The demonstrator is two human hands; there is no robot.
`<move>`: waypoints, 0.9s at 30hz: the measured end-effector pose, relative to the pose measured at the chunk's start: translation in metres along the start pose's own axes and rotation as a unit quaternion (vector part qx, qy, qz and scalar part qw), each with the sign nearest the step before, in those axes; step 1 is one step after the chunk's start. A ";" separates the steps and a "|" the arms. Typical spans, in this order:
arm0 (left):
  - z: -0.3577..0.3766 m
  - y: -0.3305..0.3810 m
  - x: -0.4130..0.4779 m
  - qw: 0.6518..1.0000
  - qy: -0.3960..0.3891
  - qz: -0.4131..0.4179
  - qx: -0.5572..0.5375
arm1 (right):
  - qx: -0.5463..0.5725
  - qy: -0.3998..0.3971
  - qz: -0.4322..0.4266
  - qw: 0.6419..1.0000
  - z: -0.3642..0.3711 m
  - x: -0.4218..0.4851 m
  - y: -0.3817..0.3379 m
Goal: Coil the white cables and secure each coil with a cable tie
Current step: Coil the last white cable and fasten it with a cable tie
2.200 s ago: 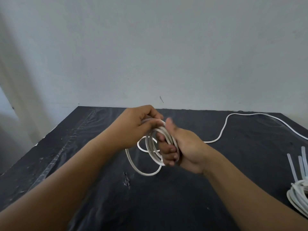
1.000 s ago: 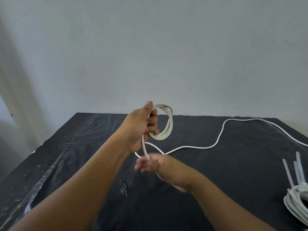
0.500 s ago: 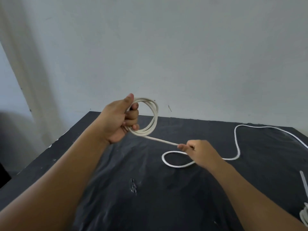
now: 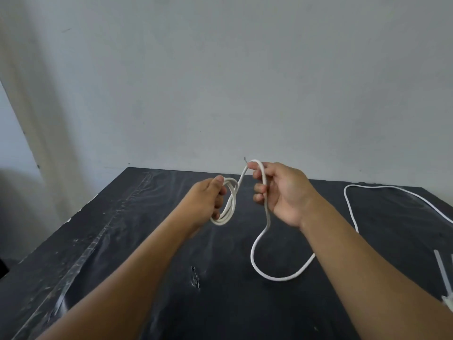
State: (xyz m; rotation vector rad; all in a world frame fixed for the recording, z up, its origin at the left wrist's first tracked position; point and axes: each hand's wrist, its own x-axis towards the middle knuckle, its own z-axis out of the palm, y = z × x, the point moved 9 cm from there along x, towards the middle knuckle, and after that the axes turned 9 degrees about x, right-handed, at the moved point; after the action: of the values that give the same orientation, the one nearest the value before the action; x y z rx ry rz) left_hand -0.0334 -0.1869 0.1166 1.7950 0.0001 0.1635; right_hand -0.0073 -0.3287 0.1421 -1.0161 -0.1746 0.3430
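My left hand (image 4: 208, 201) grips a small coil of white cable (image 4: 229, 207) with a few loops, held above the black table (image 4: 147, 241). From the coil the cable rises to my right hand (image 4: 282, 192), which is closed around a raised bend of it just right of the coil. Below that hand the free cable (image 4: 259, 268) hangs in a wide loop onto the table, passes under my right forearm and runs off along the far right (image 4: 382, 188).
White cable ties (image 4: 445, 276) lie at the table's right edge, partly cut off by the frame. A small tear (image 4: 195, 277) marks the black covering near the middle. A pale wall stands right behind the table; the floor drops away on the left.
My right hand has lifted the cable from near the table up beside the coil, forming a new bend. My left hand with the coil has shifted right and lower in view.
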 end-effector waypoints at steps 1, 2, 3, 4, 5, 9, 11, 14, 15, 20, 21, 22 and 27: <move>0.001 -0.001 0.001 1.000 0.013 -0.005 -0.017 | -0.050 -0.012 -0.013 0.999 0.007 -0.003 0.003; 0.002 -0.002 0.002 0.999 0.019 -0.010 -0.034 | -0.126 -0.019 -0.032 0.991 0.014 -0.007 0.006; 0.004 -0.003 0.004 0.999 0.017 -0.015 -0.048 | -0.228 -0.022 -0.061 0.971 0.020 -0.010 0.008; 0.008 -0.004 0.005 0.998 0.005 -0.020 -0.059 | -0.337 -0.025 -0.100 0.936 0.026 -0.013 0.008; 0.013 -0.006 0.005 0.997 -0.010 -0.027 -0.077 | -0.432 -0.023 -0.144 0.890 0.032 -0.015 0.008; 0.023 -0.016 0.001 0.979 -0.024 -0.074 -0.188 | -0.586 0.014 -0.288 0.757 0.051 -0.023 0.006; 0.022 -0.023 0.001 0.968 -0.020 -0.105 -0.228 | -0.581 0.015 -0.319 0.748 0.057 -0.027 0.011; 0.026 -0.027 0.003 0.944 -0.062 -0.132 -0.296 | -0.583 -0.026 -0.270 0.766 0.057 -0.028 0.035; 0.026 -0.027 0.002 0.939 -0.069 -0.133 -0.309 | -0.590 -0.043 -0.245 0.768 0.056 -0.029 0.042; 0.024 -0.043 0.004 0.932 -0.021 -0.149 -0.330 | -0.601 -0.094 -0.223 0.762 0.057 -0.027 0.053; 0.023 -0.044 0.005 0.931 -0.009 -0.146 -0.334 | -0.597 -0.098 -0.225 0.764 0.057 -0.027 0.055; 0.021 -0.045 0.007 0.930 0.002 -0.143 -0.339 | -0.589 -0.099 -0.233 0.767 0.057 -0.028 0.057; 0.015 -0.034 0.018 0.899 0.009 -0.106 -0.425 | -0.500 -0.057 -0.311 0.806 0.040 -0.042 0.053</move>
State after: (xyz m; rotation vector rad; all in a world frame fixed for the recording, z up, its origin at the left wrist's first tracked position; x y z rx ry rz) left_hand -0.0114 -0.1918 0.0826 0.9052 0.1207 0.0104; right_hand -0.0693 -0.2871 0.1184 -1.8982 -0.8429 -0.3615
